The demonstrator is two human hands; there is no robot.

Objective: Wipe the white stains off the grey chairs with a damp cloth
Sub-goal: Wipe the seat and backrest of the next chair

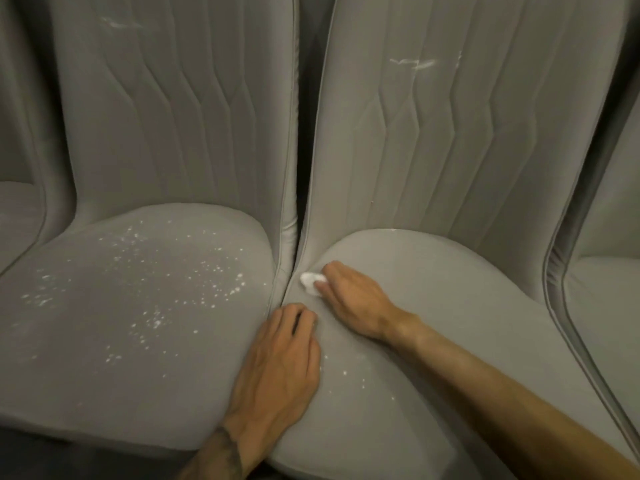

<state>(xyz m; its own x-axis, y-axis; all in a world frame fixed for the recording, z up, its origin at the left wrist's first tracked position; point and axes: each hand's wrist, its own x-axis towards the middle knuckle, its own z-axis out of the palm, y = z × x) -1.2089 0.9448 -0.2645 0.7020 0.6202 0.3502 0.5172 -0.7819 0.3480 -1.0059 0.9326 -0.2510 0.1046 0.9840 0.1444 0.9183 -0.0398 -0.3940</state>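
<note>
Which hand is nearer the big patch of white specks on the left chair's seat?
Left. The left hand rests at the seam between the seats, right beside the white specks. The right hand, pressing the cloth, lies on the right chair's seat, beyond the seam.

Two grey chairs side by side, more at both frame edges. Left chair seat [131, 306] covered w/ white specks [207, 289]; white streak [119, 24] on its backrest, upper left. Right chair seat [450, 306] mostly clean (few specks [346, 374] low centre); smear [415, 63] on its backrest, upper right. Right hand [353, 299] presses a small white cloth [310, 280] at the seat's left edge, centre frame. Left hand [277, 372] lies flat across the gap btw. seats.
</note>
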